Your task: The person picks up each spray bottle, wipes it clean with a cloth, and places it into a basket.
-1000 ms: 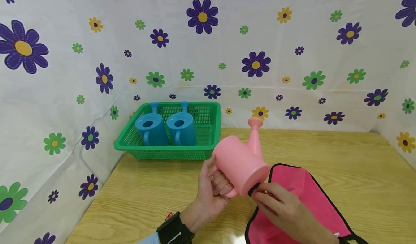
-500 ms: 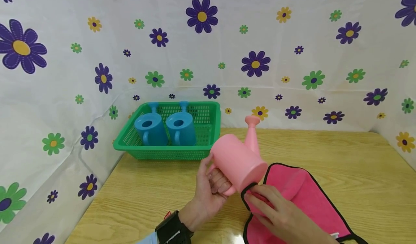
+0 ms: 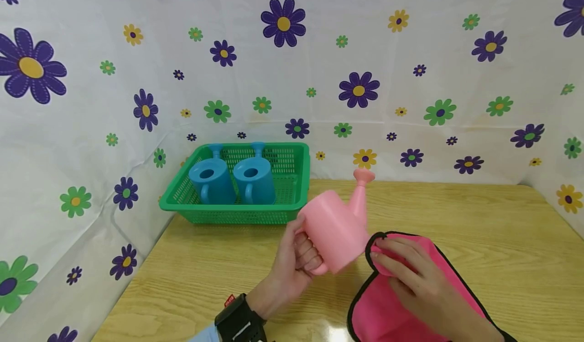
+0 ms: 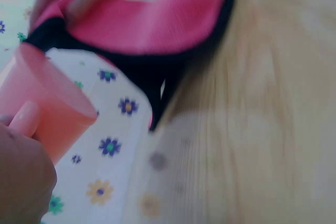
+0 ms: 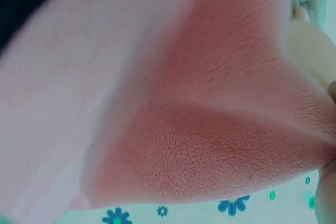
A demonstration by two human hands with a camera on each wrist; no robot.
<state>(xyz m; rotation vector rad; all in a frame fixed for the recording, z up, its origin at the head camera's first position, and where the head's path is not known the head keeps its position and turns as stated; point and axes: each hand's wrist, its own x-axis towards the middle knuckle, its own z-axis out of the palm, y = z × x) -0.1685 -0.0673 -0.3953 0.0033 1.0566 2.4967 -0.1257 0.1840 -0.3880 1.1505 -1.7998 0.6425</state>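
My left hand (image 3: 296, 261) grips the handle of a pink watering can (image 3: 335, 230), held tilted above the table with its spout (image 3: 359, 200) pointing up and away. In the left wrist view the can (image 4: 52, 103) shows its flat base toward the cloth. My right hand (image 3: 422, 276) pinches the black-edged corner of a bright pink cloth (image 3: 383, 306), just right of the can's base. The rest of the cloth hangs and spreads beneath that hand. Fuzzy pink cloth (image 5: 220, 119) fills most of the right wrist view.
A green plastic basket (image 3: 228, 208) stands at the back left, holding two blue watering cans, one of them the right-hand can (image 3: 257, 185). The wooden table (image 3: 515, 240) ends at a white flowered backdrop (image 3: 319, 53) behind and at the sides.
My right hand has drawn the cloth corner off the can's underside, moving up and to the right. The can has turned slightly in my left hand, so its base shows less.
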